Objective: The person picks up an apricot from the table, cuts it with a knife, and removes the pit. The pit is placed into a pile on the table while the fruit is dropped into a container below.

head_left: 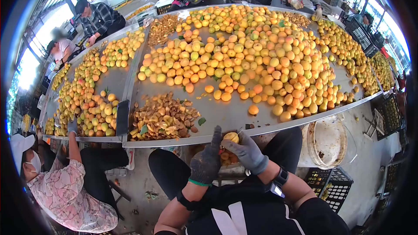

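My right hand (250, 153), in a grey glove, grips a yellow apricot (230, 137) just off the table's front edge. Beside it is my left hand (206, 162), in a darker grey glove with a green cuff. It is seen edge-on with a finger stretched upward; nothing shows in its grasp, and part of its palm side is hidden. Below the hands, between my knees, more apricots (227, 158) show in a partly hidden container. Ahead, a large heap of apricots (261, 61) covers much of the metal table (196, 109).
A pile of brown pits and scraps (163, 117) lies front left, near a dark upright panel (123, 117). A white bucket (311, 148) stands at my right, with black crates (339, 187) beyond. A co-worker (72, 187) sits at left; others work across the table.
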The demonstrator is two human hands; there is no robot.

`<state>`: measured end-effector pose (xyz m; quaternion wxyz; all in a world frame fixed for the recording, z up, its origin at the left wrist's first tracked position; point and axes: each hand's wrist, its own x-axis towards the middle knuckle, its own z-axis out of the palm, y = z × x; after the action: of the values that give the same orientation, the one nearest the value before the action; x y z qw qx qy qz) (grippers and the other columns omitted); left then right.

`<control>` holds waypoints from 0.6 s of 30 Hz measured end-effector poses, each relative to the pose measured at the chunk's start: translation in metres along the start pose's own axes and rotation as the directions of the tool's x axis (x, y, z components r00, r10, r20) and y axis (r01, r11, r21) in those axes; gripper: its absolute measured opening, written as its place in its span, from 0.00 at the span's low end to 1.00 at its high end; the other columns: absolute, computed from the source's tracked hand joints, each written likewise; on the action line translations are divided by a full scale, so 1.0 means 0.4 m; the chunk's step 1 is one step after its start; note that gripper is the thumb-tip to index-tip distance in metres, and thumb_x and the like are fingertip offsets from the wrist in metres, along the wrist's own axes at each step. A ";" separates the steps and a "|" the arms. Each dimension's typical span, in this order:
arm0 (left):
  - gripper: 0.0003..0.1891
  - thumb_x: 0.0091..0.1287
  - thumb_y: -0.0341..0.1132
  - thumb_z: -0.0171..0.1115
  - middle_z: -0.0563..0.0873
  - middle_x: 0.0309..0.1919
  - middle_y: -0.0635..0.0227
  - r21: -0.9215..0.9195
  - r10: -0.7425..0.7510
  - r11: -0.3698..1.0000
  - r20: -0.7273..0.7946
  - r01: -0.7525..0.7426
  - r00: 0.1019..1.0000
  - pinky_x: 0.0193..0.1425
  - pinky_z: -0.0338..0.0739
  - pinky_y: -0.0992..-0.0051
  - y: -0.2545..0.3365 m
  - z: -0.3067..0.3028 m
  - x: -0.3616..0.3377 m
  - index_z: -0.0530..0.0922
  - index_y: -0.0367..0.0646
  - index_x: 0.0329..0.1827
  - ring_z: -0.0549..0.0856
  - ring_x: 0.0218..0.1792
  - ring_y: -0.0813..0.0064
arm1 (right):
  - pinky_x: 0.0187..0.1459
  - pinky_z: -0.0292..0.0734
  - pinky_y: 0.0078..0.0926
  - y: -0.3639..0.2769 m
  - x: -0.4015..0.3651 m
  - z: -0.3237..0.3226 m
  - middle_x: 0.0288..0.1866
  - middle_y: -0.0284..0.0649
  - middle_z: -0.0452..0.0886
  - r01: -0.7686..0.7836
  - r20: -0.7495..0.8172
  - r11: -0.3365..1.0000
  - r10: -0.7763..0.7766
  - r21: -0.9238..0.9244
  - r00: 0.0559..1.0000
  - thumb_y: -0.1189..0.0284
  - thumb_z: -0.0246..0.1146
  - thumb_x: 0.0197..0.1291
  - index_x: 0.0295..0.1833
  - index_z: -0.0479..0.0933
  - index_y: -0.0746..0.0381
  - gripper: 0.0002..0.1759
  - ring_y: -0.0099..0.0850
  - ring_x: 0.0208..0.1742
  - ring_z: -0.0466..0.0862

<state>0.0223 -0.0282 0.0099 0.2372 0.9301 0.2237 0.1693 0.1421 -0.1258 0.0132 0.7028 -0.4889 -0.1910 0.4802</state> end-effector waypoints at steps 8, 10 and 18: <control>0.35 0.62 0.30 0.57 0.83 0.31 0.48 -0.234 -0.036 0.969 0.157 0.072 0.987 0.34 0.78 0.58 -0.010 0.031 -0.008 0.58 0.65 0.74 0.84 0.31 0.49 | 0.47 0.74 0.19 0.062 -0.031 -0.003 0.42 0.33 0.77 0.258 -0.041 0.943 -0.272 -0.210 0.961 0.73 0.65 0.60 0.55 0.67 0.65 0.20 0.20 0.42 0.77; 0.36 0.62 0.30 0.56 0.83 0.29 0.49 -0.198 -0.070 0.973 0.227 0.117 0.971 0.34 0.78 0.58 -0.015 0.045 -0.010 0.57 0.63 0.74 0.84 0.31 0.50 | 0.47 0.74 0.19 0.085 -0.031 -0.021 0.43 0.33 0.77 0.259 -0.039 0.920 -0.283 -0.295 0.958 0.73 0.64 0.61 0.57 0.66 0.65 0.21 0.21 0.43 0.77; 0.40 0.58 0.28 0.57 0.83 0.23 0.55 0.036 -0.106 0.994 0.131 0.102 0.986 0.31 0.77 0.62 -0.028 0.022 -0.005 0.54 0.51 0.76 0.84 0.26 0.57 | 0.58 0.69 0.19 0.073 0.008 -0.078 0.56 0.34 0.75 -0.063 0.050 0.993 0.069 -0.103 0.996 0.65 0.56 0.69 0.63 0.68 0.66 0.22 0.21 0.57 0.74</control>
<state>0.0207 -0.0238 -0.0037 0.2465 0.9297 0.2580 0.0911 0.1526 -0.1369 -0.0268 0.6554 -0.5170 -0.2175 0.5057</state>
